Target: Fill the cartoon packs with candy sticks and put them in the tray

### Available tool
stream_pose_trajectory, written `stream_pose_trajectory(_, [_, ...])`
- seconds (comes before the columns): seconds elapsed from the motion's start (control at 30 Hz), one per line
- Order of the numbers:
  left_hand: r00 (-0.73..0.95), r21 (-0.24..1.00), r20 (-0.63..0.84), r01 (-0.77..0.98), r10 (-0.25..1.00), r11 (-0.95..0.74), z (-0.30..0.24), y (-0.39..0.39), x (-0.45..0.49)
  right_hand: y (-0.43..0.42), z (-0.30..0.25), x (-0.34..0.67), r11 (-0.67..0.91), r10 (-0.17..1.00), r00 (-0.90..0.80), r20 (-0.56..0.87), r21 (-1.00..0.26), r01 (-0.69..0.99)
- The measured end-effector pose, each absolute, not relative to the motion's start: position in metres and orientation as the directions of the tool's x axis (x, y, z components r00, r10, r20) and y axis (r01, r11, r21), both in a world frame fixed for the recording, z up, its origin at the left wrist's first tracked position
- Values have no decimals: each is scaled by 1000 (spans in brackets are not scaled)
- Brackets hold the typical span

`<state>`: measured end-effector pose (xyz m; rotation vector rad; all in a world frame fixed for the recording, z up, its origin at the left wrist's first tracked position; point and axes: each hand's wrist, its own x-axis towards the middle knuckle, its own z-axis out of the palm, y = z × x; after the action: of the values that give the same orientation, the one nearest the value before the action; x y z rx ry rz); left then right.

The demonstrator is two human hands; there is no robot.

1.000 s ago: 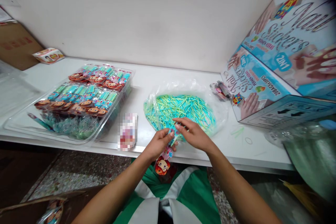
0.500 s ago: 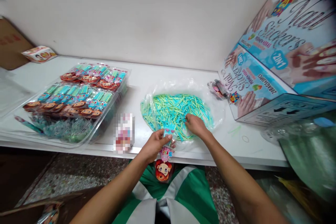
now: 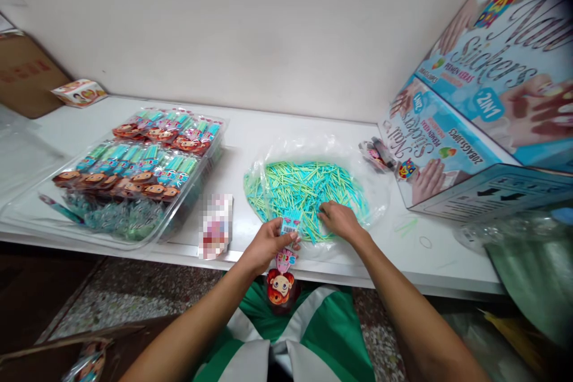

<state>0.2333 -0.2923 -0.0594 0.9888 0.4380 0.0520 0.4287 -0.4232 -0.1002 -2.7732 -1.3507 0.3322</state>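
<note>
My left hand (image 3: pixel 267 246) is closed on a clear packet (image 3: pixel 285 259) just over the table's front edge. The packet hangs with its red-haired cartoon head downward, and thin blue sticks show at its upper end. To the right, my right hand (image 3: pixel 340 219) has its fingers curled together at the near side of a heap of thin green and blue sticks (image 3: pixel 308 188). What lies between those fingertips, if anything, is too small to make out. The heap rests on an opened clear plastic bag (image 3: pixel 376 182).
On the left, a clear plastic tray (image 3: pixel 154 233) holds rows of filled packets (image 3: pixel 129 167). A blurred-out packet (image 3: pixel 215 228) lies beside it. Dark packets (image 3: pixel 376 154) and large Nail Stickers boxes (image 3: pixel 465 107) stand right. A small box (image 3: pixel 79 93) and a cardboard carton (image 3: pixel 29 74) sit back left.
The whole view has shifted slightly, so things appear a little further right. My left hand keeps the packet; my right hand stays at the near part of the heap, fingers slightly lower.
</note>
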Motion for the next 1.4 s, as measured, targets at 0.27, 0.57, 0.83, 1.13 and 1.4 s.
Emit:
stream_pose_trajectory(0.27, [915,848,-314,150,254,508,-64,-287,231,-430,-89,425,-599,777,627,-55,-371,710])
stream_pose_trajectory(0.57, [925,877,-289,153,247,454,-60,-294,236,-403,-30,373,-29,734,677,56,-993,114])
stream_pose_trajectory(0.83, [938,898,-252,135,239,418,-58,-294,233,-398,-32,365,20,744,662,95,-993,120])
stream_pose_trajectory(1.13, [945,891,-256,148,206,430,-57,-295,230,-397,-42,356,28,662,740,117,-991,131])
stream_pose_trajectory(1.4, [954,904,-213,109,213,414,-53,-294,229,-398,-41,352,74,569,807,158,-987,142])
